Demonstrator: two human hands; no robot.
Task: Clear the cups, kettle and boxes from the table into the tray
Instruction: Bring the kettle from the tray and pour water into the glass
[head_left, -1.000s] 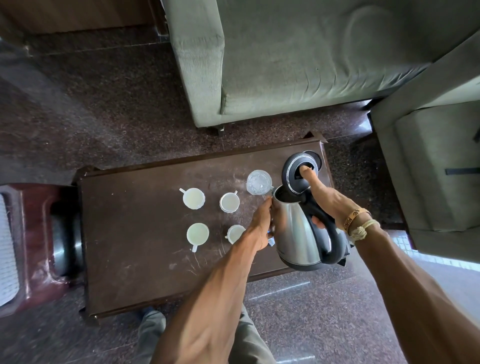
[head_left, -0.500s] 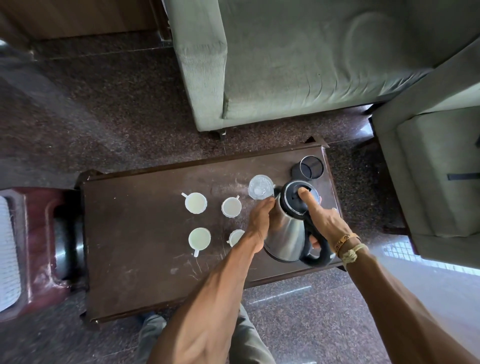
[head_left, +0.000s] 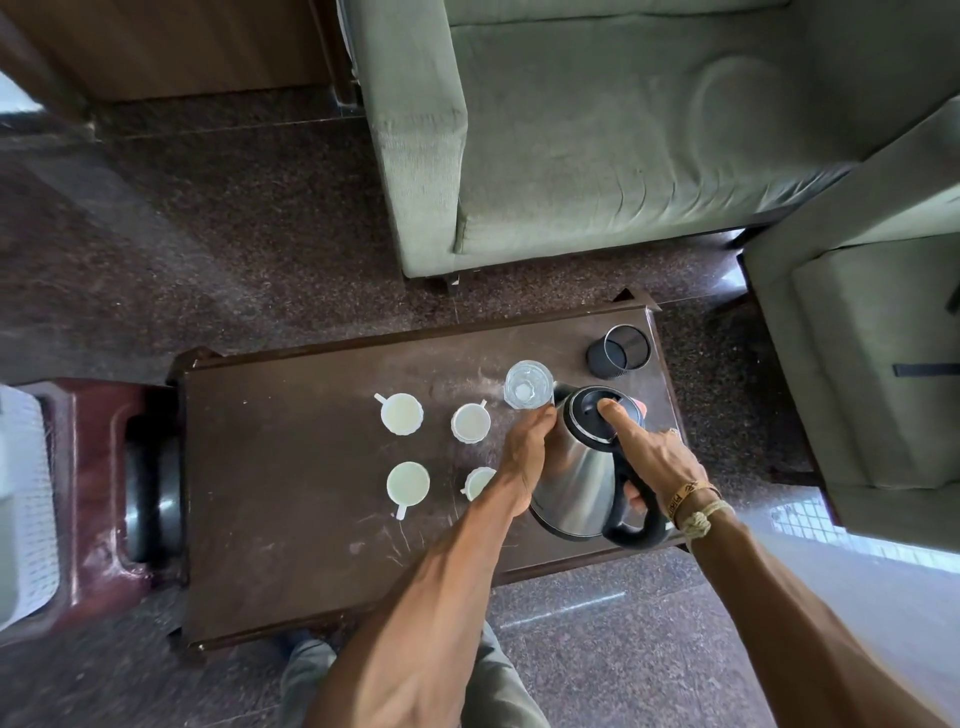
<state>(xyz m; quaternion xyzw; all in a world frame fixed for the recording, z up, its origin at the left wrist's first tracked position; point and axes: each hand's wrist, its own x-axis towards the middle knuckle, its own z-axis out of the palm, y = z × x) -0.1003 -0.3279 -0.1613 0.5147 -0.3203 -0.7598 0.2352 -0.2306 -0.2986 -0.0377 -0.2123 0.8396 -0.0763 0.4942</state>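
The low table (head_left: 291, 545) was of dark brown wood, scratched and dusty, in the lower middle of the frame on a speckled, polished stone floor (head_left: 208, 234). A green fabric sofa (head_left: 597, 156) filled the upper right. At the right part of the table was the round steel kettle (head_left: 571, 483), with a black lid and handle. The right hand (head_left: 660, 462) gripped the handle, with one finger on the lid. The left hand (head_left: 524, 457) lay against the steel side. Whether it clasped, I could not tell. Four white cups (head_left: 401, 413) stood to the left.
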